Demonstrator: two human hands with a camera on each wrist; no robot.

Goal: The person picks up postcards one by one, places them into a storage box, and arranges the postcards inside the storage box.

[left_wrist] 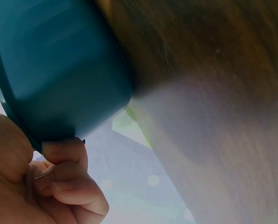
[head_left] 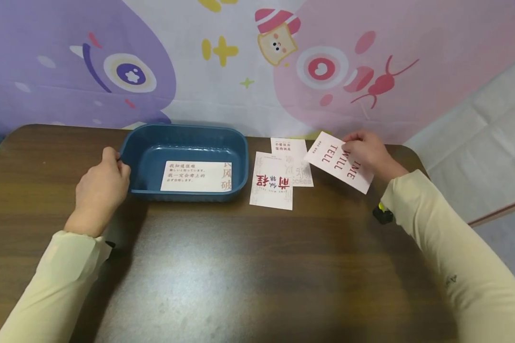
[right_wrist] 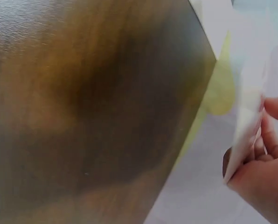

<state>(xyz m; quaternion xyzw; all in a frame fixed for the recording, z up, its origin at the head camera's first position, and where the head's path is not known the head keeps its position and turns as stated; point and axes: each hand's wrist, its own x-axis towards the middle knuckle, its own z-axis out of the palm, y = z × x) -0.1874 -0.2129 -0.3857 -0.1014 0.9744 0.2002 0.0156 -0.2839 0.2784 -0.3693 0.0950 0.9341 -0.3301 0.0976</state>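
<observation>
The left hand [head_left: 105, 183] is gripping the blue basin [head_left: 184, 196] at its left end, its fingers [left_wrist: 66, 151] and thumb pinching the rim. The right hand [head_left: 369, 150] is pinching a red-lettered card [head_left: 336, 162] at its edge, holding it above the bench [head_left: 240, 267]. 1 printed card [head_left: 193, 177] is lying inside the basin; 2 overlapping cards [head_left: 266, 169] are lying between the basin and the held card.

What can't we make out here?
- Head: letter before "IME" on the held card, behind the right hand.
- Head: part of the rear card, under the front card.
- Left wrist: inside of the tray, behind its wall.
- Right wrist: held card's print, nearly edge-on; right hand, cut by frame edge.
</observation>
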